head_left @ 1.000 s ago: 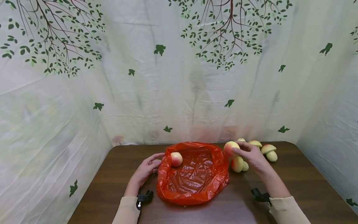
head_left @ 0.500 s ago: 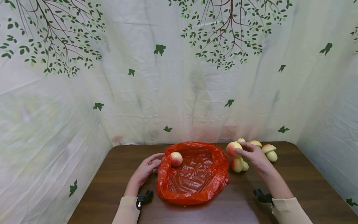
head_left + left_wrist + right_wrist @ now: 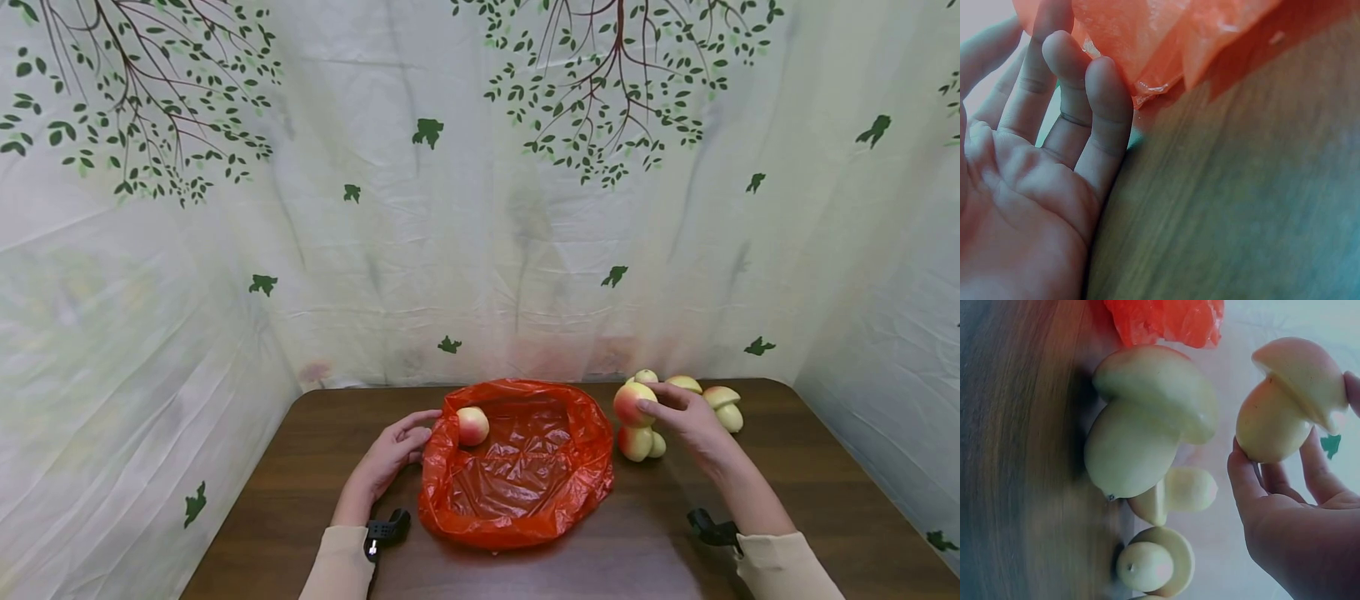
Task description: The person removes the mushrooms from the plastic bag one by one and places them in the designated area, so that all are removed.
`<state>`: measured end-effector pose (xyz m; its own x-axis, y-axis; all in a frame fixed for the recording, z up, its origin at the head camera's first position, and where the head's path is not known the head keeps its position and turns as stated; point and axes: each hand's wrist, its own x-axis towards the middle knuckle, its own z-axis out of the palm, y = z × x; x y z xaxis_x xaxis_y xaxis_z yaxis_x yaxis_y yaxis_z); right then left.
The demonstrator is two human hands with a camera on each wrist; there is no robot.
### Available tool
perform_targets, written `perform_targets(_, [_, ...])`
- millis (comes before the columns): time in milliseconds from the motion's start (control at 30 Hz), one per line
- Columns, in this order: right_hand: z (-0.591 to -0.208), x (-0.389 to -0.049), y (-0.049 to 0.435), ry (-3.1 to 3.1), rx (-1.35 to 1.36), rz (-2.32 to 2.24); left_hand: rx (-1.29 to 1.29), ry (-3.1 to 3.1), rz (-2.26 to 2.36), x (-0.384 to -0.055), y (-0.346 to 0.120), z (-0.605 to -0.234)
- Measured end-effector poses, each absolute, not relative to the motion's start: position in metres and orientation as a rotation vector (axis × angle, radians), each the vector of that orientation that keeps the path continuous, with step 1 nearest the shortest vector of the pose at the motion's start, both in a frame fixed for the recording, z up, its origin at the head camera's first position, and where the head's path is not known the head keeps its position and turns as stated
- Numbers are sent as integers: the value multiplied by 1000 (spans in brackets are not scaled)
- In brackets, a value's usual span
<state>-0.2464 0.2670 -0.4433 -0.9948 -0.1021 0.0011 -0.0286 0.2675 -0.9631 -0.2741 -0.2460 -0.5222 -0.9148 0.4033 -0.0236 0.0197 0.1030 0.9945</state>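
Note:
My right hand (image 3: 690, 417) holds a toy mushroom (image 3: 1294, 403) with a red-and-yellow cap by its fingertips, to the right of a red plastic bag (image 3: 517, 533). In the right wrist view that mushroom is raised, apart from a larger-looking mushroom (image 3: 1141, 425) standing nearer the camera. Beside the bag's left rim is my left hand (image 3: 390, 454), fingers loosely bent and touching the plastic (image 3: 1147, 44). Just inside that rim lies a round red-and-yellow thing (image 3: 473, 426) resembling a mushroom cap; its underside is hidden.
Several more mushrooms lie at the table's back right, among them one mushroom (image 3: 723, 408) on its side and another (image 3: 684, 383) partly behind my right hand. The brown wooden table (image 3: 285, 500) ends at a leaf-patterned cloth (image 3: 525, 250).
My right hand has drawn a little to the right, away from the bag's rim, with the mushroom still in its fingers. The left hand and the bag stay in place.

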Motion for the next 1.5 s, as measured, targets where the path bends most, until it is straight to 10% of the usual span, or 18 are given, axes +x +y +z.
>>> perform_targets(1500, [-455, -246, 282, 2472, -57, -1831, 427, 2099, 1875, -275, -246, -523])
